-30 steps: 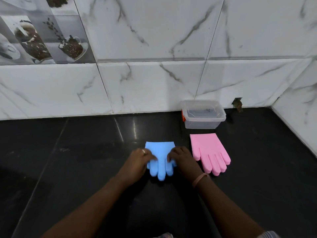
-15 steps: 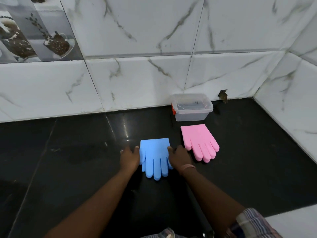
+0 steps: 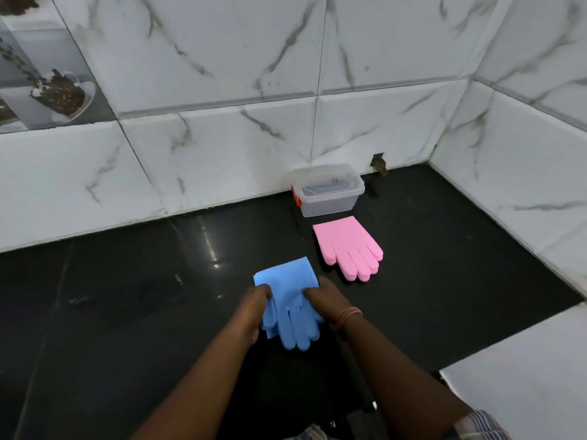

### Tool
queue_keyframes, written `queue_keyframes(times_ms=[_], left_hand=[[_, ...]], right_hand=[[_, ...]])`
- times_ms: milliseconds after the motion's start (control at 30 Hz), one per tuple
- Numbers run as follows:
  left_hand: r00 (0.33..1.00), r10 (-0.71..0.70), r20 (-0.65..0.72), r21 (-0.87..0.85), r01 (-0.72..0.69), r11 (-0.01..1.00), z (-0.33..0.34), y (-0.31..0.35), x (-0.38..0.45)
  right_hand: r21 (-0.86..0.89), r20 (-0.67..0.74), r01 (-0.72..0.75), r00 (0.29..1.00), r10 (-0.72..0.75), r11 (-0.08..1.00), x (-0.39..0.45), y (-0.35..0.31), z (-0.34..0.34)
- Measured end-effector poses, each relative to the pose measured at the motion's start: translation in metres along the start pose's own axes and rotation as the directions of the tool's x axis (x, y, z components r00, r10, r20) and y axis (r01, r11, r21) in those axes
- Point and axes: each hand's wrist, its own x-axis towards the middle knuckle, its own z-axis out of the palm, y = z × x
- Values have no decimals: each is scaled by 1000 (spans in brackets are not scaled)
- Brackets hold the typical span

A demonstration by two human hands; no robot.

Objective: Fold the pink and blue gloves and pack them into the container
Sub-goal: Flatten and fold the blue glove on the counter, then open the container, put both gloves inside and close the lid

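Note:
The blue glove (image 3: 290, 295) lies on the black counter with its fingers pointing toward me and its cuff away. My left hand (image 3: 252, 308) grips its left edge and my right hand (image 3: 327, 301) grips its right edge, both at the palm part, which looks lifted and bunched. The pink glove (image 3: 347, 249) lies flat to the right, fingers toward me, untouched. Behind it, against the wall, stands the clear plastic container (image 3: 327, 193) with an orange clasp, open at the top.
A white marble-tiled wall (image 3: 222, 154) runs along the back and another along the right side. A white ledge (image 3: 524, 385) cuts into the counter at the lower right. A small hole (image 3: 378, 165) shows in the wall near the container.
Both hands went from resting beside the blue glove to gripping its sides, and the glove is now bunched and drawn closer to me. The camera view has shifted right.

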Motion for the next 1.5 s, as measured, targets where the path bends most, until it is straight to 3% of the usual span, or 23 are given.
queue_keyframes(times_ms=[167, 233, 467, 600, 733, 967, 1067, 1167, 1267, 1367, 1500], left_hand=[[984, 3, 179, -91, 14, 996, 21, -14, 2], [965, 46, 259, -84, -25, 996, 37, -19, 3], [945, 106, 308, 15, -116, 993, 122, -15, -19], [942, 42, 333, 48, -62, 997, 158, -33, -38], [941, -19, 337, 120, -23, 992, 177, -43, -44], [968, -10, 249, 264, -58, 963, 191, -31, -30], [980, 58, 191, 385, -129, 914, 187, -25, -26], [974, 197, 115, 606, -226, 762, 177, -10, -19], [956, 293, 6, 619, -233, 750, 167, 12, -2], [950, 312, -9, 482, -269, 834, 165, 41, 15], [955, 295, 5, 315, -282, 906, 160, 83, 32]], right_hand=[[281, 19, -3, 1000, -2, 960, -13, 17, -39], [304, -29, -15, 999, 25, 953, -20, 26, -60], [-24, -276, 30, 960, -36, 999, -33, 48, -138], [-190, -279, -84, 960, 29, 978, -29, 56, -171], [-213, -323, -171, 942, 96, 962, -25, 74, -184], [-301, -367, -150, 930, 31, 942, -13, 79, -192], [-446, -383, -217, 923, 34, 868, -8, 73, -188], [-503, -502, -271, 864, -23, 821, -1, 60, -182], [-491, -508, -112, 842, -180, 864, 13, 34, -174], [-451, -349, 186, 863, -364, 873, 33, 2, -157], [-292, -191, 353, 889, -416, 889, 58, -34, -136]])
